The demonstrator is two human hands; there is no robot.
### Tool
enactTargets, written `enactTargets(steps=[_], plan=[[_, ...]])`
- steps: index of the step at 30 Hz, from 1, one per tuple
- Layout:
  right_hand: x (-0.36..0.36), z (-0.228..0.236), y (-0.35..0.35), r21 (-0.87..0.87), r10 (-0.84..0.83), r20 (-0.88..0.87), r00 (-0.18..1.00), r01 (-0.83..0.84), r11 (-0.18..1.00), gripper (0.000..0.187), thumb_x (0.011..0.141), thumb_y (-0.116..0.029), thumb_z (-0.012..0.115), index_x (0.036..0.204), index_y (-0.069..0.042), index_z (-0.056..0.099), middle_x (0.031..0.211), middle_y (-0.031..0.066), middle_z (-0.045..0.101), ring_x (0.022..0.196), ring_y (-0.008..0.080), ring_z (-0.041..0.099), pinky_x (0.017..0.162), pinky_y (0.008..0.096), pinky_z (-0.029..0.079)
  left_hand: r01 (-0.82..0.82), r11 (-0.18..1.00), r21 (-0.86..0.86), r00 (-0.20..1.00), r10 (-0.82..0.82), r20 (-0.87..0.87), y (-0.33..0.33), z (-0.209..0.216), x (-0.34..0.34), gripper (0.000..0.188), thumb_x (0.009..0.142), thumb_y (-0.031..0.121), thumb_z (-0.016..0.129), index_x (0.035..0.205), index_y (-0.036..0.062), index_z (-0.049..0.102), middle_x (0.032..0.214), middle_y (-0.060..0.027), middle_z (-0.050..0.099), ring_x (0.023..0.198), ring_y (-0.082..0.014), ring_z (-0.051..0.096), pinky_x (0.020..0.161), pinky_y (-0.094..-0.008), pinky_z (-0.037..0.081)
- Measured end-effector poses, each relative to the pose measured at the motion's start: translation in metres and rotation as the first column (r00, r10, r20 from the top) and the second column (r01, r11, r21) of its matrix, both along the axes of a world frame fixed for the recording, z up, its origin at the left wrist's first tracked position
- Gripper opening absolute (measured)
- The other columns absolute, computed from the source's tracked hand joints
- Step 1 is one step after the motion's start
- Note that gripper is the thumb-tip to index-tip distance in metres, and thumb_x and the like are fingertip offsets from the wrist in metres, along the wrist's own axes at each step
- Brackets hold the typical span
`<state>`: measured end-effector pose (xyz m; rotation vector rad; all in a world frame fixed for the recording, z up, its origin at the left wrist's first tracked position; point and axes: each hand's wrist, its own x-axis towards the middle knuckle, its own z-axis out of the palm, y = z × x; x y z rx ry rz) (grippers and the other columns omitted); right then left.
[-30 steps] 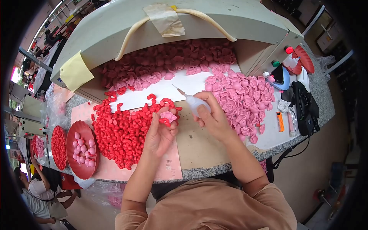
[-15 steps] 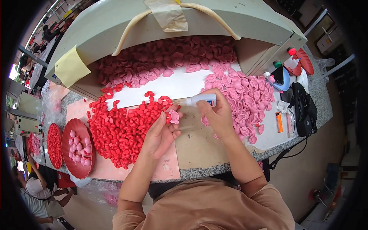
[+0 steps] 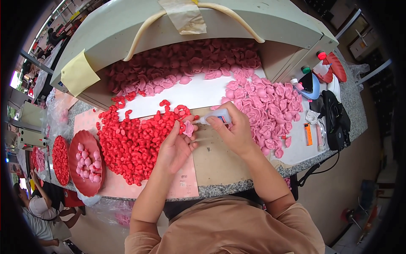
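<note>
The left hand (image 3: 172,152) is pinching a small pink petal-shaped piece (image 3: 188,128) between thumb and fingertips, the remaining fingers curling loosely below. A glossy red bean-shaped piece (image 3: 182,128) is showing at the petal's left side. The right hand (image 3: 235,133) is gripping a translucent white plastic squeeze bottle with a fine nozzle (image 3: 220,114), the thumb pressing along its body.

Change of state: half a second ago the bottle was lying nearly level, its nozzle pointing above the petal; now it is tilting down to the left, and the tip is meeting the petal's upper edge. Both hands are therefore working at one point, the left presenting the piece and the right aiming the nozzle. Contact is hard to confirm at this size; the tip may be sitting just beside the edge.

The held pieces are hovering at the right border of a heap of glossy red bean-shaped pieces (image 3: 135,150). A heap of matte pink petal-shaped pieces (image 3: 272,106) is lying beyond the right hand.
</note>
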<state>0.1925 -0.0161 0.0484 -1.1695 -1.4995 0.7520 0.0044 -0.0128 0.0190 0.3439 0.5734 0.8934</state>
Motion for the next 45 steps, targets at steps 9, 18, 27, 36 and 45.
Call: enactTargets(steps=[9, 18, 27, 36, 45], plan=[[-0.0005, -0.0027, 0.0005, 0.006, 0.005, 0.017, 1.0, -0.005, 1.0, 0.025, 0.085, -0.023, 0.067, 0.093, -0.002, 0.056, 0.067, 0.0025, 0.056, 0.06, 0.0079, 0.049, 0.053, 0.0242, 0.039, 0.007, 1.0, 0.0, 1.0, -0.007, -0.009, 0.0004, -0.0005, -0.001, 0.049, 0.097, 0.042, 0.042, 0.129, 0.0048, 0.046, 0.1, -0.0036, 0.059, 0.08, -0.0104, 0.05, 0.074, -0.027, 0.042], [-0.0005, -0.0034, 0.0007, 0.026, 0.01, 0.025, 1.0, -0.011, 1.0, 0.025, 0.084, -0.021, 0.068, 0.094, -0.002, 0.056, 0.067, 0.003, 0.056, 0.06, 0.0081, 0.05, 0.054, 0.0241, 0.039, 0.012, 1.0, 0.005, 1.0, -0.012, -0.023, 0.0002, -0.0002, -0.0006, 0.049, 0.097, 0.042, 0.041, 0.129, 0.005, 0.046, 0.1, -0.0032, 0.059, 0.081, -0.0101, 0.05, 0.074, -0.0266, 0.042], [-0.0007, -0.0026, 0.0002, 0.029, 0.013, 0.043, 0.999, -0.015, 0.999, 0.025, 0.084, -0.022, 0.068, 0.092, -0.002, 0.055, 0.072, 0.0049, 0.061, 0.062, 0.0089, 0.054, 0.054, 0.0246, 0.042, 0.011, 1.0, 0.0, 1.0, -0.011, -0.029, -0.0001, -0.0002, 0.0, 0.05, 0.097, 0.042, 0.041, 0.129, 0.0046, 0.045, 0.1, -0.0033, 0.059, 0.081, -0.0098, 0.05, 0.074, -0.0261, 0.042], [-0.0002, -0.0043, 0.0009, 0.034, 0.026, 0.059, 0.998, -0.028, 0.999, 0.026, 0.084, -0.023, 0.067, 0.092, -0.002, 0.055, 0.07, 0.0049, 0.06, 0.061, 0.0093, 0.054, 0.054, 0.0251, 0.042, 0.019, 1.0, 0.007, 0.999, -0.019, -0.027, 0.0006, -0.0013, -0.0003, 0.048, 0.097, 0.042, 0.041, 0.129, 0.0055, 0.046, 0.099, -0.003, 0.059, 0.081, -0.0095, 0.05, 0.074, -0.0262, 0.042], [0.0006, -0.006, 0.0008, 0.073, 0.01, 0.112, 0.994, -0.018, 0.997, 0.025, 0.084, -0.022, 0.068, 0.092, -0.002, 0.055, 0.07, 0.005, 0.059, 0.06, 0.0096, 0.053, 0.054, 0.0255, 0.042, 0.013, 1.0, 0.013, 0.999, -0.013, -0.035, -0.0002, -0.0019, 0.0001, 0.047, 0.097, 0.041, 0.042, 0.129, 0.0064, 0.047, 0.099, -0.0026, 0.059, 0.081, -0.0093, 0.051, 0.074, -0.0263, 0.042]])
